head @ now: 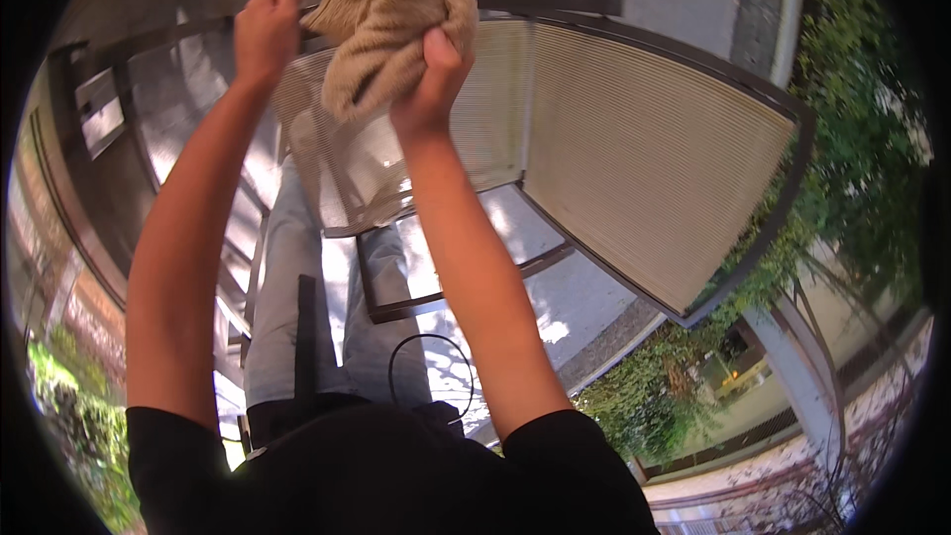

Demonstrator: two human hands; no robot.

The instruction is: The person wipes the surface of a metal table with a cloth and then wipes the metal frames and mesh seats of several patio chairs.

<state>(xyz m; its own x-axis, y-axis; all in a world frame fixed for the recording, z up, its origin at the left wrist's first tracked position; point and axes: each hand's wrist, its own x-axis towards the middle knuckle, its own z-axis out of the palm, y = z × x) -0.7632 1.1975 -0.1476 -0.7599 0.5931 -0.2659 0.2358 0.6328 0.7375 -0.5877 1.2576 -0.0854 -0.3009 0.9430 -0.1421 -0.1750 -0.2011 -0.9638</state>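
A bunched tan cloth (394, 22), apparently a towel, hangs from my right hand (435, 82) at the top middle, with the thumb pressed on its folds. My left hand (267, 33) is closed beside the cloth's left corner; blur hides whether its fingers pinch that corner. Below and to the right of both hands stands a patio chair with a dark frame and a tan mesh back (654, 156). Its mesh seat (349, 156) lies partly behind my right forearm and the cloth.
Dark-framed furniture (134, 119) stands to the left. My legs in light jeans (286, 297) are close to the chair's frame. A thin black cable loop (394, 379) hangs near my waist. Green shrubs (854, 89) grow along the right, beyond a paved floor (587, 297).
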